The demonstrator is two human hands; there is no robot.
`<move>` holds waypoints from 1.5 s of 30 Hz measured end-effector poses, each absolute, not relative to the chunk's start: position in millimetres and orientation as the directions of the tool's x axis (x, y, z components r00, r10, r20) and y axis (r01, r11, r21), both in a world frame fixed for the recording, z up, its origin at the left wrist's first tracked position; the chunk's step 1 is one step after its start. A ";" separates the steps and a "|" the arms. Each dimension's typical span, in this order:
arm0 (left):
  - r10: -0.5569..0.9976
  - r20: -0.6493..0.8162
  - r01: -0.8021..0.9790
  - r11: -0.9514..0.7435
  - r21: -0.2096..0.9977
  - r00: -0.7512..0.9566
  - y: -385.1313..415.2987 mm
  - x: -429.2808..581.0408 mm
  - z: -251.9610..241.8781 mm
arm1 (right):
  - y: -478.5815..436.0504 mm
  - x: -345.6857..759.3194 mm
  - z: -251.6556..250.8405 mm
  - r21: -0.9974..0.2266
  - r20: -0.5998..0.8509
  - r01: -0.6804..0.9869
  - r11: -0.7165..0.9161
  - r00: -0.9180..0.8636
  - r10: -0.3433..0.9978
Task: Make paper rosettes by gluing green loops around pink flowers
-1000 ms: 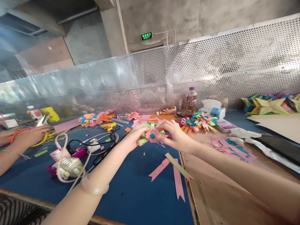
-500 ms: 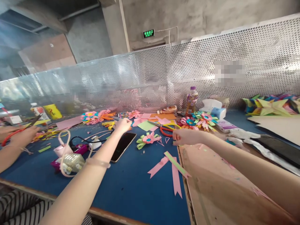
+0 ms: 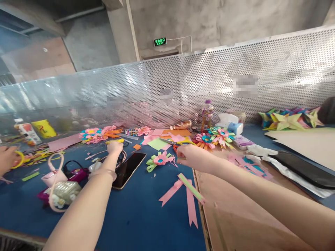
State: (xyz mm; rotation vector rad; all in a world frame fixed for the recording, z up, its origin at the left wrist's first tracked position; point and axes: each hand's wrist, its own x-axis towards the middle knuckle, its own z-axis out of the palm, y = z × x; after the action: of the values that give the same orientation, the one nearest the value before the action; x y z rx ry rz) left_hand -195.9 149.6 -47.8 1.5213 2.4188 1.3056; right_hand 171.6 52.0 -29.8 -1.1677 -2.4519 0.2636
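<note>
My left hand (image 3: 115,147) is closed at a yellow tool (image 3: 117,141) that looks like a glue gun; part of it sticks out above my fist. Just right of that wrist lies a black phone (image 3: 131,170). My right hand (image 3: 184,154) has its fingers curled together beside the red-handled scissors (image 3: 175,147); whatever sits between them is hidden. Close to those fingertips are thin pink paper outlines (image 3: 172,161) and a pink and green paper flower (image 3: 160,159). Nearer to me, pink forked strips (image 3: 192,205) lie crossed with a green strip (image 3: 190,186).
Finished paper flowers (image 3: 222,134), a drink bottle (image 3: 207,115) and a tissue pack (image 3: 235,128) line the back. At left stand a pink-handled small bag (image 3: 56,177) and another person's hand (image 3: 7,158) with yellow-handled scissors (image 3: 19,159). Cardboard (image 3: 225,209) covers the right side.
My left hand has moved left onto the yellow tool. My right hand has shifted slightly toward the pink paper outlines. The view has turned a little to the right.
</note>
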 end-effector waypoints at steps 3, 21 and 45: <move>0.685 0.384 0.679 0.220 0.701 -0.619 153.2 -189.0 -44.1 | 42.6 158.8 -34.1 -0.399 0.323 0.641 0.655 -0.571 0.755; 0.767 0.634 0.192 -0.641 0.743 0.102 18.3 8.3 -15.2 | 43.9 147.6 -27.0 -0.894 0.335 -0.424 0.142 -0.425 0.841; 0.674 -0.240 0.698 -0.567 0.437 0.698 33.3 -30.8 0.8 | 17.1 127.7 -24.3 -0.896 0.187 -0.432 0.101 -0.161 0.969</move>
State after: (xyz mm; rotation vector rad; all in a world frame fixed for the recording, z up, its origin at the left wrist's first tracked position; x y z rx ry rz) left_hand -30.8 33.3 0.8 2.4006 1.0519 -0.0624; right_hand 127.7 17.1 -24.3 -0.6770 -1.0836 1.4135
